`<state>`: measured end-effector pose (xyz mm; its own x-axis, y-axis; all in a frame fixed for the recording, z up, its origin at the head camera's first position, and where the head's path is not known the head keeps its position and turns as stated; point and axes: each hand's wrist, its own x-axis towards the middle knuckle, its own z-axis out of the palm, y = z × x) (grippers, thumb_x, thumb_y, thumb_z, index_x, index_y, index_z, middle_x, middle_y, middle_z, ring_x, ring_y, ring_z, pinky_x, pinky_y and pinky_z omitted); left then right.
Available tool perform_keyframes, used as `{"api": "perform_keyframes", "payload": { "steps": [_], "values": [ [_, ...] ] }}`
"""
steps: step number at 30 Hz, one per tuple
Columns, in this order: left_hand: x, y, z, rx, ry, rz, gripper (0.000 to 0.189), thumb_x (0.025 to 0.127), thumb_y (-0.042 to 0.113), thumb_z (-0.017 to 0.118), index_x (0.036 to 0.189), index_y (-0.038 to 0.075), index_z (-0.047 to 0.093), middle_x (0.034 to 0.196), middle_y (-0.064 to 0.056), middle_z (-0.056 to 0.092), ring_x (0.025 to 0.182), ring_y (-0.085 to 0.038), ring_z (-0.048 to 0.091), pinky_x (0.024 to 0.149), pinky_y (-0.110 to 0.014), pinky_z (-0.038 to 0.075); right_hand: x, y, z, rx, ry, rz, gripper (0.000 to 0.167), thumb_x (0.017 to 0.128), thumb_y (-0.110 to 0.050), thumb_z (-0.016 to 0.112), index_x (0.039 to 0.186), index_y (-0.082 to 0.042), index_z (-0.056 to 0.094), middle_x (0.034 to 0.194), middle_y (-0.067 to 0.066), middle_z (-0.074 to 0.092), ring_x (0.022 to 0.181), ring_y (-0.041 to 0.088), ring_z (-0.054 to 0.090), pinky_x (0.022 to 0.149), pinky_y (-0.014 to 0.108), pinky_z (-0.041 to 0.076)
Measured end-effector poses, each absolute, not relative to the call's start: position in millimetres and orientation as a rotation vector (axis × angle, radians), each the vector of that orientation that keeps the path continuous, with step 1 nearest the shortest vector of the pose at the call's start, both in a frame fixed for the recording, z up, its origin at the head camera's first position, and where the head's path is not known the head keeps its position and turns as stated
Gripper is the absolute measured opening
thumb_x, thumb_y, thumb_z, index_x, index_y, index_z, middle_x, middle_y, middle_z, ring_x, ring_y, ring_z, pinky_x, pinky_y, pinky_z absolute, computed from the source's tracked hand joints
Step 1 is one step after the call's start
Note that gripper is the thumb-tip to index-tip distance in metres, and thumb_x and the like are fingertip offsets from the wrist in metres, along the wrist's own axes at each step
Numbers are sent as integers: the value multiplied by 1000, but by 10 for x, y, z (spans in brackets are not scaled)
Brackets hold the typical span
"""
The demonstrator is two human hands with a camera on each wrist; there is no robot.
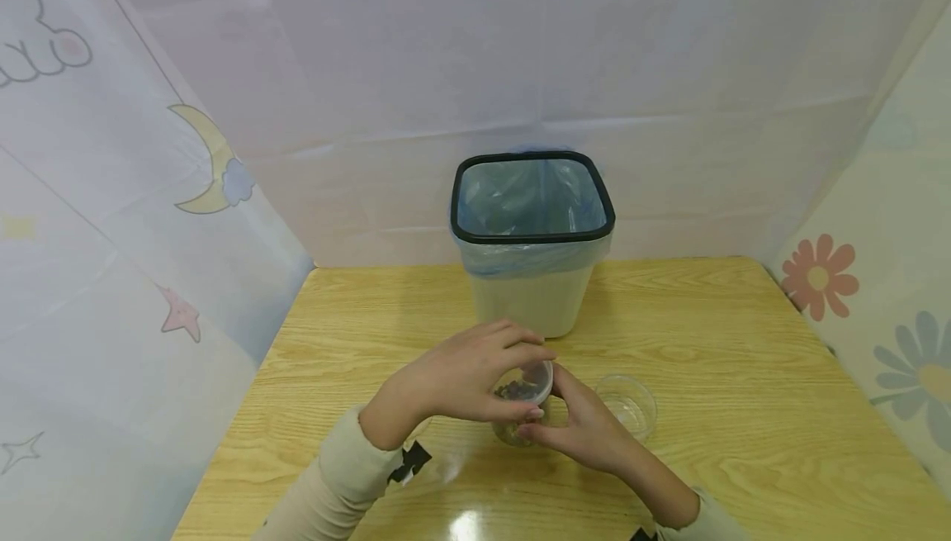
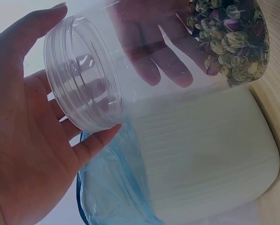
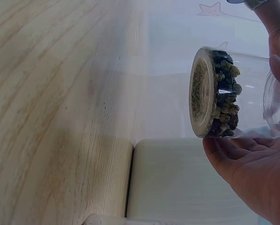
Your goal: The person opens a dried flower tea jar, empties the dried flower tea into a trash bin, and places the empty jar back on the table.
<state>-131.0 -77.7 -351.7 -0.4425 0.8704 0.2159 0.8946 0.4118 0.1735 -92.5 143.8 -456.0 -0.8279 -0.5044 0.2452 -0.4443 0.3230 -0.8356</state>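
Note:
A clear plastic jar (image 2: 154, 84) holds dried flower buds (image 2: 233, 42), greenish and dark pink, heaped at its bottom. My left hand (image 1: 468, 372) reaches over the top in the head view, thumb and fingers spread round the clear ribbed lid (image 2: 86, 75). Round the jar's side curls my right hand (image 1: 587, 425); its fingers show through the clear wall in the left wrist view. The lid sits on the jar's mouth. In the right wrist view the jar's base (image 3: 202, 93) is raised above the tabletop.
A pale bin (image 1: 527, 301) with a black rim and blue liner stands behind my hands. Right of my right hand sits a small round clear container (image 1: 627, 407) on the wood-grain table (image 1: 713, 318). Printed cloth (image 1: 371, 70) hangs behind and at both sides.

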Motion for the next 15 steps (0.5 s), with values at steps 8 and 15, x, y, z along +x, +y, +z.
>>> {"api": "perform_keyframes", "payload": {
  "steps": [8,15],
  "values": [
    [-1304,-766,-3522,-1596,-2535,-406,61,93,54,68,142,19,59,135,2,59,125,-13,54,105,-29,46,-927,1428,-4568,-895,2518,-1566,65,89,-34,80,143,-22,47,138,-6,58,126,23,59,102,47,51],
    [-1300,-761,-3525,-1572,-2535,-394,64,92,56,68,143,18,58,134,2,59,123,-13,54,103,-29,47,-916,1425,-4546,-871,2522,-1577,67,86,-31,83,142,-28,47,138,-10,57,127,20,58,103,45,51]
  ]
}}
